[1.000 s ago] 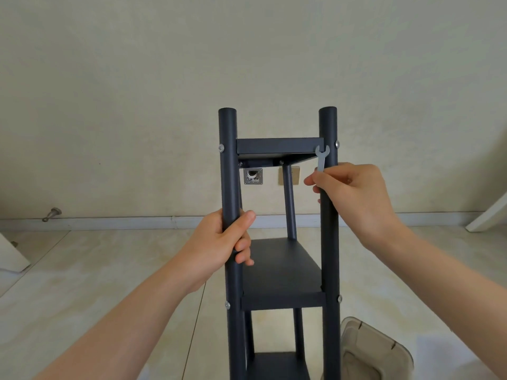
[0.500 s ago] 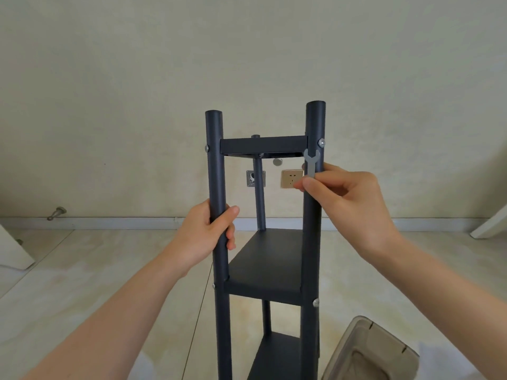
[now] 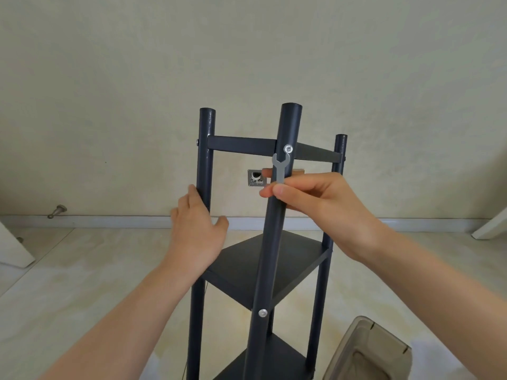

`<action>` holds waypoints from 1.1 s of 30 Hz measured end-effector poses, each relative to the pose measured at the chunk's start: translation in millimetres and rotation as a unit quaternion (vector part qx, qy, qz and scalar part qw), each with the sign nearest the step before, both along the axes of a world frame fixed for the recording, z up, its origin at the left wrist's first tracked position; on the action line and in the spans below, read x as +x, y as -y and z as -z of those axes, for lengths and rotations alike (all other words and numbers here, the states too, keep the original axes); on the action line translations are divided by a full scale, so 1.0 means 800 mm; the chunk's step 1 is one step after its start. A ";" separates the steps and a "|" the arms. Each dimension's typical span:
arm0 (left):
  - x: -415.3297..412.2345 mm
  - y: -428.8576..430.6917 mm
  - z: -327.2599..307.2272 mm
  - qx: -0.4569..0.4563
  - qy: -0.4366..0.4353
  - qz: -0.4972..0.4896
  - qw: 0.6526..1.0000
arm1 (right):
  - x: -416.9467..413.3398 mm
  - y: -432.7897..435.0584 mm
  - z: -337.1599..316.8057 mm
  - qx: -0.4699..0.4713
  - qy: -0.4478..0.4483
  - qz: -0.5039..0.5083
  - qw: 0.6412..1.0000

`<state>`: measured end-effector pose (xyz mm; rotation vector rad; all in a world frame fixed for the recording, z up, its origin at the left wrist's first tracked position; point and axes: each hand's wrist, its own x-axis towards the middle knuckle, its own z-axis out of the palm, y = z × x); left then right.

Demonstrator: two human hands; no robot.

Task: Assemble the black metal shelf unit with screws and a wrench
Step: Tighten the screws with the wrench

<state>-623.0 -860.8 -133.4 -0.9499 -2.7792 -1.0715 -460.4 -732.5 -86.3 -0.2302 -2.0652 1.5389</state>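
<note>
The black metal shelf unit stands upright in front of me, its near post facing the camera. A silver screw sits in that post at the top shelf, and a second screw lower down. My right hand pinches a small grey wrench, whose open jaw points up just below the upper screw. My left hand has its fingers straight and touches the left post with loose contact.
A clear plastic bin stands on the floor at the lower right. Wall sockets show behind the unit. A door stopper sticks out of the baseboard at left. Pale tile floor lies all around.
The shelf unit has turned, so the right post now faces me. My left hand has let go of its grip on the left post and opened. The wrench stays just below the upper screw.
</note>
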 end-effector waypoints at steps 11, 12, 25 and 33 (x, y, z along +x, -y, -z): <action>0.061 0.000 -0.008 0.195 0.336 0.256 0.885 | -0.019 0.006 -0.003 0.004 -0.002 0.003 1.000; 0.063 0.000 -0.007 0.203 0.327 0.248 0.889 | -0.021 0.007 -0.003 0.004 -0.003 0.000 1.000; 0.065 0.009 -0.001 0.205 0.277 0.282 0.896 | -0.031 0.022 0.002 0.005 -0.047 -0.010 0.999; 0.059 0.017 0.007 0.209 0.310 0.308 0.875 | -0.024 0.026 0.002 0.007 -0.054 -0.031 0.998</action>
